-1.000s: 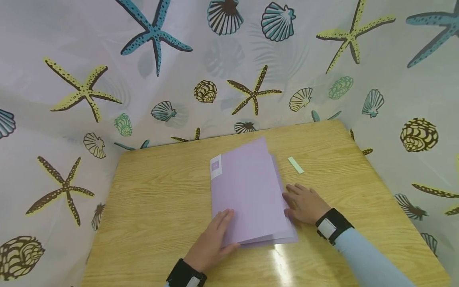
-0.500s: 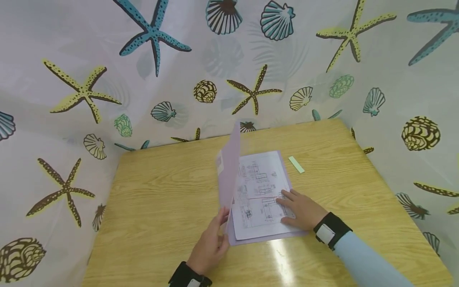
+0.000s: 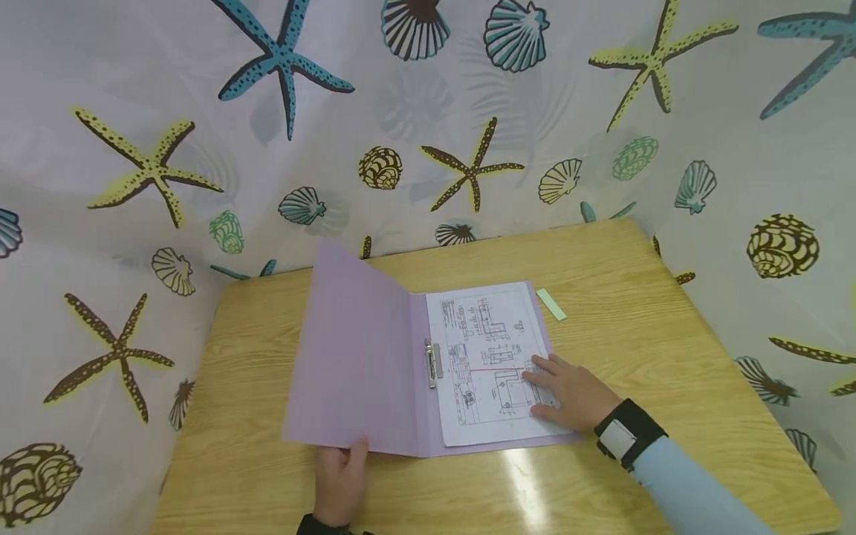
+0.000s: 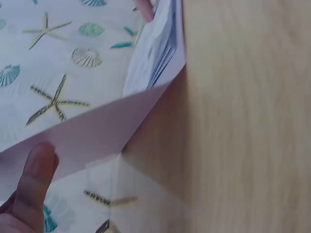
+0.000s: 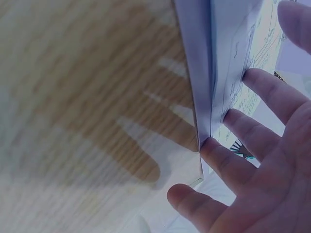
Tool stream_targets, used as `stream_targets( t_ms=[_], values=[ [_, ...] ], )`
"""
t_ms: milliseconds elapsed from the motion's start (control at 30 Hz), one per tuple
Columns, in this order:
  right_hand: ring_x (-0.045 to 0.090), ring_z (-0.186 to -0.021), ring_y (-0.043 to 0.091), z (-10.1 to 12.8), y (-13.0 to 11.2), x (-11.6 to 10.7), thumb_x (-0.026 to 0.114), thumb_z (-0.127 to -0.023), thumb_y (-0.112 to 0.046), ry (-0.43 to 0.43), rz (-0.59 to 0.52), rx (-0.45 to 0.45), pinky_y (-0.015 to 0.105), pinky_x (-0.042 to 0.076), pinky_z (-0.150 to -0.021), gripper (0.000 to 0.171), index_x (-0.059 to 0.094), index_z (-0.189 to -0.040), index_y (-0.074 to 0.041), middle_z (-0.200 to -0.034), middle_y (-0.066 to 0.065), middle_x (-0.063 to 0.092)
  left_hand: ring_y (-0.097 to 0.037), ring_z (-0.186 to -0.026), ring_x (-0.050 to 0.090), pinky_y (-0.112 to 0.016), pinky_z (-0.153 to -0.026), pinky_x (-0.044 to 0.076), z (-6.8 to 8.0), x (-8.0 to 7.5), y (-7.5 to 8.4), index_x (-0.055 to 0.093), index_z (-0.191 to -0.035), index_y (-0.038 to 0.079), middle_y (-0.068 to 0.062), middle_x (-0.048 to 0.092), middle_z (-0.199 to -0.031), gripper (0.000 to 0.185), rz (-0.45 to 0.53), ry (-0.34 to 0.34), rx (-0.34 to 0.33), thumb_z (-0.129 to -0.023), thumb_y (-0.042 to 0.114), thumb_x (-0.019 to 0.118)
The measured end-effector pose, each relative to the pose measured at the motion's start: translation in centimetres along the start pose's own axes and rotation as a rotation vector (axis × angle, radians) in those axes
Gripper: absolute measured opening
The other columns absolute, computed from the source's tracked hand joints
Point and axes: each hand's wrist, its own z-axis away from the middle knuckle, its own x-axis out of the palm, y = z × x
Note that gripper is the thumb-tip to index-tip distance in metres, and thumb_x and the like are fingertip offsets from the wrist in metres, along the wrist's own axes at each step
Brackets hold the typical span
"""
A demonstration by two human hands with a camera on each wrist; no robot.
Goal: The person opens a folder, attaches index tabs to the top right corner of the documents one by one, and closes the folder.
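A lilac folder lies opened on the table, its front cover raised at a slant to the left. My left hand pinches the cover's lower edge, thumb on the inner face; the left wrist view shows that thumb against the cover, the other fingers mostly hidden behind it. Inside the folder is a stack of papers, the top sheet printed with technical drawings. A metal clip sits along the folder's spine. My right hand rests on the papers' lower right side, fingers spread and fairly straight, fingertips touching the sheet.
A small pale green strip lies just right of the folder's upper corner. The wooden table ends at a patterned cloth with starfish and shells, hanging behind and at both sides.
The folder's cover has swung from nearly closed, through upright, over to the left with my left hand holding it. The papers came into sight, and my right hand has moved onto them.
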Motion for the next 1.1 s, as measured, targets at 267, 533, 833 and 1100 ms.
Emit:
stream_targets(
  t_ms=[267, 533, 833, 1100],
  values=[
    [0.037, -0.132, 0.045, 0.0, 0.0, -0.1, 0.071, -0.083, -0.044, 0.000, -0.016, -0.002, 0.060, 0.036, -0.101, 0.061, 0.059, -0.133, -0.012, -0.145, 0.017, 0.044, -0.036, -0.122, 0.043, -0.023, -0.095, 0.044, -2.3, -3.6, 2.4, -0.003, -0.151, 0.001, -0.026, 0.029, -0.143, 0.109, 0.040, 0.169, 0.303, -0.065, -0.027, 0.059],
    [0.035, -0.134, 0.044, -0.1, 0.3, 0.0, 0.069, -0.085, -0.045, -0.014, -0.031, 0.003, 0.055, 0.033, -0.105, 0.059, 0.059, -0.133, -0.013, -0.146, 0.017, 0.043, -0.048, -0.135, 0.015, -0.063, -0.107, 0.011, -3.7, -3.9, 2.2, 0.040, -0.131, -0.015, -0.032, 0.025, -0.145, 0.077, -0.352, 0.419, 0.623, -0.070, 0.023, 0.070],
    [0.037, -0.132, 0.044, -0.3, 0.2, -0.4, 0.070, -0.084, -0.045, -0.006, -0.024, -0.021, 0.055, 0.036, -0.104, 0.059, 0.060, -0.131, -0.010, -0.144, 0.018, 0.045, -0.045, -0.143, 0.009, -0.072, -0.103, -0.003, -3.1, -4.1, 0.6, 0.066, -0.111, 0.000, -0.024, 0.036, -0.147, 0.051, -0.858, 0.367, 0.372, -0.061, 0.007, 0.076],
    [0.043, -0.128, 0.043, -0.9, 0.3, -0.5, 0.070, -0.084, -0.043, 0.005, -0.018, -0.036, 0.053, 0.039, -0.102, 0.057, 0.062, -0.129, -0.009, -0.141, 0.020, 0.048, -0.046, -0.116, 0.050, -0.060, -0.090, 0.045, -4.6, -2.4, -0.6, 0.062, -0.121, 0.003, -0.024, 0.057, -0.122, 0.055, -0.964, -0.513, 0.190, -0.075, 0.027, 0.079]
  ],
)
